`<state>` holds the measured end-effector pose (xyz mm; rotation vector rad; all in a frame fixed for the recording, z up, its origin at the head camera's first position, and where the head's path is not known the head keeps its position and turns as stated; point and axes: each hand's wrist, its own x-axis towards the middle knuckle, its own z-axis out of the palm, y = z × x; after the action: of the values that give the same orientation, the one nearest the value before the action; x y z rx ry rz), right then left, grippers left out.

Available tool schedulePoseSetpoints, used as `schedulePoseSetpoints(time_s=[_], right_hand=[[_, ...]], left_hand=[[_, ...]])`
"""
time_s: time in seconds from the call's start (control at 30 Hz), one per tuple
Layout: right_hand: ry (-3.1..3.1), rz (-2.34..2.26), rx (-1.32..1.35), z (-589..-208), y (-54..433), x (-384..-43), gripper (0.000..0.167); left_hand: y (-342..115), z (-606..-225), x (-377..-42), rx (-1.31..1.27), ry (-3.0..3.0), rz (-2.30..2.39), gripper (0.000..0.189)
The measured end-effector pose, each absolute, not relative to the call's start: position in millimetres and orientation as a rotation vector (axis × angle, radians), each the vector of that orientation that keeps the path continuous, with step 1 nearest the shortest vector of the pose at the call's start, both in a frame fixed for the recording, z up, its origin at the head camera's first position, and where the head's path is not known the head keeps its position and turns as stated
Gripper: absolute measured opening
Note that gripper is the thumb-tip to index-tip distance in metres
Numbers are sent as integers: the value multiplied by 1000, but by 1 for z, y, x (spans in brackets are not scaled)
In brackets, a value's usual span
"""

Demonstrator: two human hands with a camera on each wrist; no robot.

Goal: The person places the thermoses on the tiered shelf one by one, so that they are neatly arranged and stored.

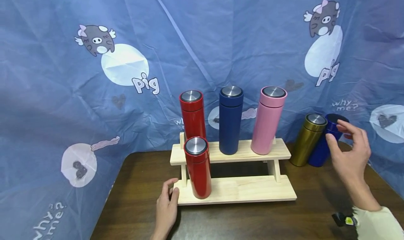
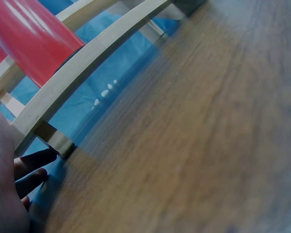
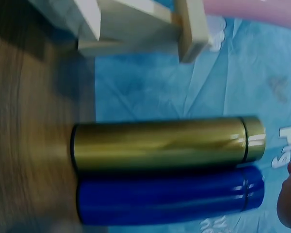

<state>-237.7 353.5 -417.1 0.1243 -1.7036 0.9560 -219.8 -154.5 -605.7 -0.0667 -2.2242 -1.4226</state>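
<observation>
My left hand (image 1: 167,203) holds the left end of a two-tier wooden stand (image 1: 249,191), thumb and forefinger at the lower board's edge; the left wrist view has other fingers (image 2: 31,182) beneath that end. A red thermos bottle (image 1: 199,173) stands on this lower board, close to the hand. My right hand (image 1: 353,152) is raised at the right with thumb and fingers spread, overlapping the blue thermos bottle (image 1: 320,152) near its top. Touching that bottle's left side is a gold thermos bottle (image 1: 307,140). Both stand on the table right of the stand.
On the upper board stand a second red bottle (image 1: 192,117), a dark blue bottle (image 1: 230,124) and a pink bottle (image 1: 268,124). A blue cloth (image 1: 195,33) with pig prints hangs behind the brown table (image 1: 233,220). A small black item (image 1: 341,219) lies beside the right sleeve.
</observation>
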Motion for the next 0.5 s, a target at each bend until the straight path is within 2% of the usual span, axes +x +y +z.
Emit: schedulePoseSetpoints(time_s=[0.27, 0.5], right_hand=[[-1760, 899, 17, -435, 393, -257, 50], [-1941, 929, -124, -445, 417, -264, 65]], left_hand=[[-150, -591, -214, -26, -2243, -1462, 26], [-149, -586, -212, 19, -2278, -1517, 27]])
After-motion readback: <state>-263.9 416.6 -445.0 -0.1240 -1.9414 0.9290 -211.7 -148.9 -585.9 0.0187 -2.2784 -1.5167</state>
